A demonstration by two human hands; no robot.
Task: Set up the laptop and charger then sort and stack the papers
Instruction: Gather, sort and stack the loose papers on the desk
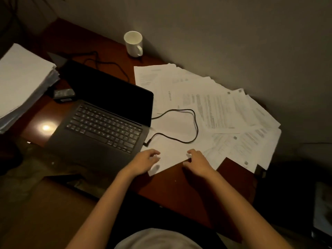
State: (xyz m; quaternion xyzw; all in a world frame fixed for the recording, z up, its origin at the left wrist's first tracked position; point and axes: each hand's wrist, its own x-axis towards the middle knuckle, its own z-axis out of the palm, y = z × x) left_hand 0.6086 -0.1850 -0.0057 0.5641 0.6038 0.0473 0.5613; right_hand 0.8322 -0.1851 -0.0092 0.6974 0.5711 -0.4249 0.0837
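Note:
A dark laptop (pixel 106 115) stands open on the wooden desk (pixel 179 186), its screen black. A black charger cable (pixel 194 121) loops over the loose papers (pixel 224 108) spread to the laptop's right, and its plug (pixel 146 143) lies beside the laptop's right edge. The charger brick (pixel 63 95) rests behind the laptop's left side. My left hand (pixel 145 161) and my right hand (pixel 197 161) rest on the near edge of a blank sheet (pixel 170 155), fingers curled and apart, holding nothing that I can see.
A tall stack of paper (pixel 23 81) lies at the desk's left. A white mug (pixel 133 44) stands at the back by the wall. A lamp reflection (pixel 45 127) glints on the desk left of the keyboard.

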